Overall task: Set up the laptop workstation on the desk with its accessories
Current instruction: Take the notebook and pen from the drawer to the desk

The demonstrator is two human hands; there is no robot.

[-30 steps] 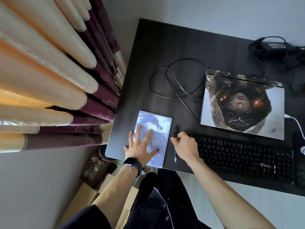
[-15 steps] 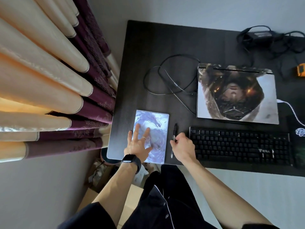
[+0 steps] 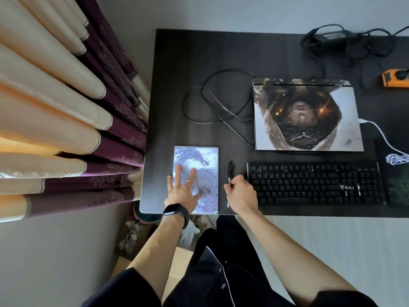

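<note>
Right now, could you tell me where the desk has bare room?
Bare: the desk's far left corner behind the cable loop, and the strip left of the tablet. Crowded: pen, keyboard, laptop and charger tangle on the right.

- The laptop (image 3: 307, 116) lay closed and flat, right of centre, its lid covered in dark hooded-figure artwork.
- The black keyboard (image 3: 314, 183) sat just below it, parallel to its front edge.
- The tablet (image 3: 207, 157), showing a pale dragon picture, lay lengthwise at lower centre.
- The black pen (image 3: 230, 169) pointed up-frame between tablet and keyboard.
- A black cable (image 3: 224, 108) looped left of the laptop.
</note>
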